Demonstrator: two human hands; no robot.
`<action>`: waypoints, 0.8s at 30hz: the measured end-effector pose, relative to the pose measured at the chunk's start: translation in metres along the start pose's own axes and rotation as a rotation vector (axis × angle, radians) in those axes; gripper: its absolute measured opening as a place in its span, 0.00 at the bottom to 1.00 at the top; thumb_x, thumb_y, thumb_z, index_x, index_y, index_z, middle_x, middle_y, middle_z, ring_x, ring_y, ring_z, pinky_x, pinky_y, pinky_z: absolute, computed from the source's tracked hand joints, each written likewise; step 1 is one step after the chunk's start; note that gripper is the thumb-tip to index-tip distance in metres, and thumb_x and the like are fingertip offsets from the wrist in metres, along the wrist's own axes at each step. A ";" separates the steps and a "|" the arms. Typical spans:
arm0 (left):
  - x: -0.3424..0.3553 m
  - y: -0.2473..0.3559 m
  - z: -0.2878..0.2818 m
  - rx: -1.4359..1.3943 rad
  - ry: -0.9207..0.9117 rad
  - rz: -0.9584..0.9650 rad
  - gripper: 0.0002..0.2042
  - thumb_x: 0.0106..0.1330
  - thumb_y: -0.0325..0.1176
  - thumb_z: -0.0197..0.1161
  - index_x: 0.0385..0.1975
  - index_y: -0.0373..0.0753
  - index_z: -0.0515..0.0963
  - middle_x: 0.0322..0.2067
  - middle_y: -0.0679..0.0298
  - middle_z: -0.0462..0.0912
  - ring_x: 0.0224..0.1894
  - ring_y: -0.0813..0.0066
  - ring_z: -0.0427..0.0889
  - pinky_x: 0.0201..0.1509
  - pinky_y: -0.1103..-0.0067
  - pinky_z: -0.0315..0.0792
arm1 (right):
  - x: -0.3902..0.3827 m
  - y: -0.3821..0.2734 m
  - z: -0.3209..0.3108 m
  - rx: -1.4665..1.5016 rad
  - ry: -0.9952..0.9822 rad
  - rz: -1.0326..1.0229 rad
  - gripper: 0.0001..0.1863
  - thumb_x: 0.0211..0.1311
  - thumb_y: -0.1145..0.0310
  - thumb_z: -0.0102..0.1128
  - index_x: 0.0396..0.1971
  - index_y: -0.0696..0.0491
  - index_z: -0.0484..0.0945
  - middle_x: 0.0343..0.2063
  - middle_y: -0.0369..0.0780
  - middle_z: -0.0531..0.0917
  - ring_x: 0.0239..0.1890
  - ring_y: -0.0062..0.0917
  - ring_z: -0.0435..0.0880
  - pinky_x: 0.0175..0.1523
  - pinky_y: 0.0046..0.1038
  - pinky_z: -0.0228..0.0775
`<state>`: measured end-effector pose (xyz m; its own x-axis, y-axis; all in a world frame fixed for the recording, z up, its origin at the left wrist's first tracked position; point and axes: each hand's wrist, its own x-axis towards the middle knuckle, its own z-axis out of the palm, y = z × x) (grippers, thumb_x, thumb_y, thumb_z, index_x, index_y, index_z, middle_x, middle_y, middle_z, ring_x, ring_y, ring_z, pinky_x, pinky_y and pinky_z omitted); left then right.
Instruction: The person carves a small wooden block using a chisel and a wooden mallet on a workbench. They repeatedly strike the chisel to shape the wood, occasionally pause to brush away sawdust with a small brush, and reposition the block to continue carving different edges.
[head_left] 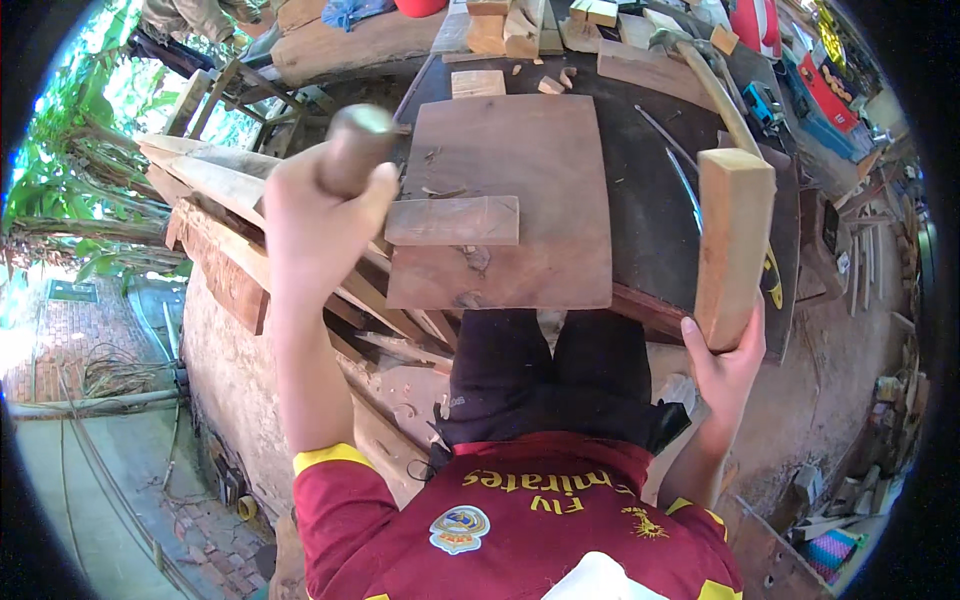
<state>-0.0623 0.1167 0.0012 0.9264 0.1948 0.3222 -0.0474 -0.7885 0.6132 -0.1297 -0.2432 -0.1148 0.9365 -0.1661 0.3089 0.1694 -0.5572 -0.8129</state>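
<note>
My left hand is raised left of the brown board, fingers wrapped round a thick brown cylinder-shaped piece with a pale round end. Motion blurs it, so its kind is unclear. On the right, my right hand grips the lower end of a rectangular wooden block, which stands upright in the picture. Between my hands a flat brown board lies at the near edge of the dark table, over my lap. A short wooden strip rests on its left part, with a few shavings near it.
A long wooden-handled tool lies on the dark table, near a blue-and-black tool and a thin blue stick. Wood offcuts crowd the far side. Long planks stick out at the left. A red tray stands far right.
</note>
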 end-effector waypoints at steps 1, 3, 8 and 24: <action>0.009 0.009 0.008 0.141 -0.087 0.055 0.09 0.49 0.32 0.68 0.22 0.32 0.78 0.17 0.60 0.79 0.19 0.67 0.76 0.29 0.74 0.71 | 0.004 -0.003 -0.002 -0.022 -0.035 -0.008 0.35 0.45 0.72 0.69 0.56 0.61 0.65 0.49 0.46 0.76 0.52 0.30 0.75 0.58 0.31 0.63; 0.025 0.019 0.026 0.362 -0.269 0.060 0.13 0.47 0.35 0.70 0.23 0.31 0.78 0.19 0.55 0.80 0.23 0.61 0.80 0.32 0.71 0.73 | 0.006 -0.006 -0.003 0.013 -0.059 0.011 0.35 0.46 0.73 0.68 0.57 0.61 0.65 0.49 0.47 0.77 0.52 0.31 0.75 0.59 0.32 0.63; 0.059 0.011 0.066 0.640 -0.558 0.074 0.14 0.44 0.35 0.68 0.25 0.30 0.79 0.25 0.46 0.81 0.34 0.49 0.82 0.41 0.65 0.75 | 0.009 -0.006 -0.004 0.040 -0.070 0.021 0.36 0.46 0.73 0.67 0.57 0.61 0.64 0.48 0.48 0.77 0.52 0.32 0.76 0.58 0.32 0.64; 0.098 0.003 0.027 0.613 -0.343 0.102 0.08 0.46 0.26 0.62 0.26 0.30 0.77 0.20 0.48 0.79 0.27 0.55 0.82 0.35 0.68 0.73 | 0.010 -0.004 -0.007 0.118 -0.105 0.014 0.34 0.50 0.73 0.65 0.58 0.62 0.63 0.48 0.48 0.77 0.52 0.32 0.76 0.58 0.32 0.64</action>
<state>0.0383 0.1177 0.0155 0.9987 -0.0124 0.0495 -0.0146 -0.9990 0.0432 -0.1228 -0.2481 -0.1051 0.9648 -0.0839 0.2492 0.1855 -0.4548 -0.8711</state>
